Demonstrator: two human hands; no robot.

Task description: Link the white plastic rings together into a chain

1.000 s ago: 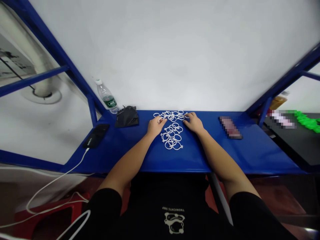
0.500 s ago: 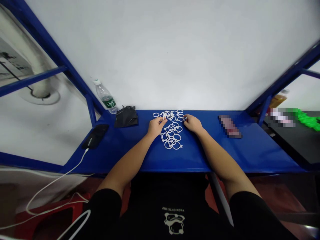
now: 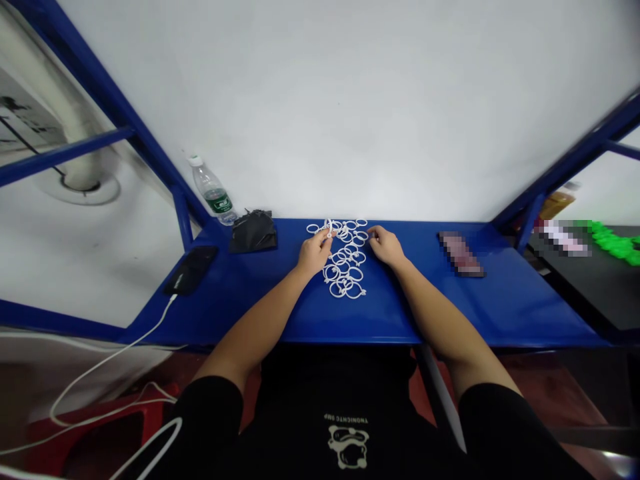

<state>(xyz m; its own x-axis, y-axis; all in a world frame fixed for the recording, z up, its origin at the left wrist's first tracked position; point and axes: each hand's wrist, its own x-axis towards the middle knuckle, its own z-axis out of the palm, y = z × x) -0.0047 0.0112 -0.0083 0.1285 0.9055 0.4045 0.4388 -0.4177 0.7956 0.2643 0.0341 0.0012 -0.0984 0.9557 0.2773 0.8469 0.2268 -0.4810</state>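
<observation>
Several thin white plastic rings (image 3: 354, 274), each with a small tab, lie in an overlapping cluster on the blue tabletop (image 3: 295, 320). At the cluster's far left side, my left hand (image 3: 315, 253) pinches one white ring (image 3: 329, 229) between thumb and fingers, tipped up on edge. My right hand (image 3: 387, 246) rests at the cluster's right side, its index finger and thumb a little apart close to the nearest rings. No ring shows between those fingers, though the other fingers are curled and partly hidden.
A plastic bottle (image 3: 216, 195) and a black bag (image 3: 253, 232) stand at the back left. Nearer lies a black phone (image 3: 191, 270) with a white cable (image 3: 135, 343). A blurred flat object (image 3: 461, 254) lies on the right. A white wall and blue frame bars enclose the table.
My left hand has raised its ring slightly and turned it upright. The thumb and index finger of my right hand have parted, and the ring that showed by them is no longer visible there.
</observation>
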